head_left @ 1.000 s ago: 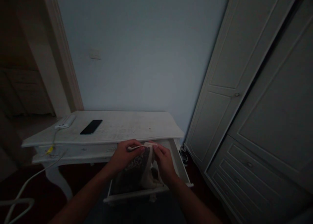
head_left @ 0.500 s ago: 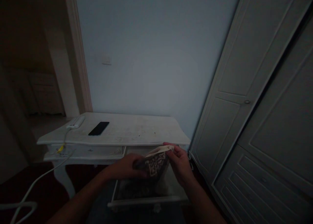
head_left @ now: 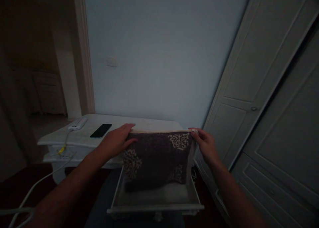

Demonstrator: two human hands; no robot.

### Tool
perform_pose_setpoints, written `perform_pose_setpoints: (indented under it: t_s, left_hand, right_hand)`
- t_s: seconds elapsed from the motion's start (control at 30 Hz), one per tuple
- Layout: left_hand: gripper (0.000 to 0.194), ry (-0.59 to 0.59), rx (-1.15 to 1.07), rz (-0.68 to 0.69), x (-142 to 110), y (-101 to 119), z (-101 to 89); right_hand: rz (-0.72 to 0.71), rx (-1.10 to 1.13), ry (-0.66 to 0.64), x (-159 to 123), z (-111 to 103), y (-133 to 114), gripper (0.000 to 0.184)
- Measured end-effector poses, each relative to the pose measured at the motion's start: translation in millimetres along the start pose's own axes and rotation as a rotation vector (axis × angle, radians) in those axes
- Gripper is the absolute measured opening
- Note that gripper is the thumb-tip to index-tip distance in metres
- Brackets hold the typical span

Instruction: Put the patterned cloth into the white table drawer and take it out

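Note:
A dark grey-brown cloth (head_left: 157, 158) with cream scroll patterns hangs spread between my two hands. Its top edge is pale and nearly level, and it looks like a cushion cover. My left hand (head_left: 119, 140) grips the upper left corner, thumb in front and fingers behind. At the upper right corner my right hand (head_left: 204, 144) pinches the edge between thumb and fingers. Below and behind the cloth, a white drawer (head_left: 159, 207) is pulled out of the table; the cloth hides much of its inside, and the lower edge hangs over or into it.
On the white table (head_left: 149, 123) lie a black phone (head_left: 101, 130) and a white power strip (head_left: 77, 123). A white cable (head_left: 47, 175) with a yellow tag runs down at left. A tall wardrobe (head_left: 234, 121) stands to the right, and a wall with a switch (head_left: 112, 61) behind.
The cloth was bunched low over the drawer; now it is spread and raised. My left hand has moved up to its left corner, my right hand up and outward.

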State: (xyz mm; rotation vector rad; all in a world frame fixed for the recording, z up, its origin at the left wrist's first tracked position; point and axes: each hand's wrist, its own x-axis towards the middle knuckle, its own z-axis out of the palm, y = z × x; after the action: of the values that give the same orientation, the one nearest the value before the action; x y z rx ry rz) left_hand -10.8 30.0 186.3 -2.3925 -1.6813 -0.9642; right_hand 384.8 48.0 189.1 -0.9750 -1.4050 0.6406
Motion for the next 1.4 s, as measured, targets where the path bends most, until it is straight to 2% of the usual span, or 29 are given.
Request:
perform_pose_setpoints:
  t_s: [0.1, 0.17, 0.23, 0.3, 0.37, 0.43, 0.5, 0.6, 0.67, 0.77, 0.93, 1.0, 1.07, 1.13, 1.23, 1.3, 1.4]
  left_hand:
    - [0.027, 0.082, 0.146, 0.033, 14.1, 18.6, -19.2]
    - [0.022, 0.137, 0.167, 0.050, 11.4, 28.2, -26.9]
    - [0.019, 0.188, 0.145, 0.090, -2.8, 32.0, -30.0]
    - [0.014, 0.172, 0.108, 0.143, -26.3, 28.9, -27.5]
    - [0.011, 0.048, 0.016, 0.164, -54.8, 19.8, -18.2]
    - [0.014, -0.203, -0.183, 0.117, -83.6, 7.5, -2.0]
    - [0.023, -0.422, -0.373, -0.040, -108.3, -5.1, 19.4]
    - [0.028, -0.464, -0.506, -0.205, -128.7, -19.2, 49.9]
    - [0.031, -0.434, -0.524, -0.276, -127.0, -24.0, 62.0]
    - [0.034, -0.314, -0.512, -0.303, -101.7, -23.8, 63.6]
    - [0.036, 0.030, -0.537, -0.249, -43.2, -6.7, 37.4]
    - [0.037, 0.156, -0.539, -0.217, -32.9, 2.9, 22.6]
    - [0.037, 0.204, -0.523, -0.179, -34.8, 10.3, 8.9]
    - [0.037, 0.131, -0.509, -0.134, -47.6, 12.5, -0.3]
    - [0.037, -0.174, -0.502, -0.070, -79.9, 3.7, 1.2]
    - [0.036, -0.410, -0.464, -0.059, -103.7, -8.0, 14.3]
    - [0.033, -0.591, -0.298, -0.076, -130.2, -24.5, 46.1]
  right_hand:
    - [-0.054, 0.030, 0.045, 21.7, -0.5, -1.4, 0.040]
    - [-0.083, 0.045, 0.053, 23.9, -3.8, -1.2, 0.039]
    - [-0.078, 0.041, 0.016, 15.3, -10.8, 0.1, 0.039]
    - [-0.033, 0.029, -0.056, -2.2, -20.3, 3.6, 0.039]
    - [0.050, 0.011, -0.173, -25.0, -29.7, 11.4, 0.040]
    - [0.153, 0.003, -0.306, -48.5, -36.5, 25.4, 0.041]
    - [0.245, 0.009, -0.410, -68.8, -39.2, 45.2, 0.043]
    - [0.331, 0.019, -0.491, -85.1, -36.2, 77.7, 0.048]
    - [0.351, 0.008, -0.519, -83.5, -31.1, 93.1, 0.051]
    - [0.301, -0.039, -0.484, -63.4, -22.3, 96.7, 0.051]
    - [0.108, -0.130, -0.278, -16.7, -18.8, 57.1, 0.044]
    - [0.062, -0.123, -0.193, -8.3, -24.5, 37.4, 0.043]
    - [0.040, -0.110, -0.183, -9.0, -34.0, 23.4, 0.041]
    - [0.047, -0.121, -0.266, -17.2, -45.4, 19.1, 0.038]
    - [0.104, -0.184, -0.469, -38.0, -60.1, 35.1, 0.035]
    - [0.152, -0.243, -0.606, -53.9, -63.4, 57.8, 0.033]
    - [0.194, -0.421, -0.755, -75.2, -54.2, 95.9, 0.022]
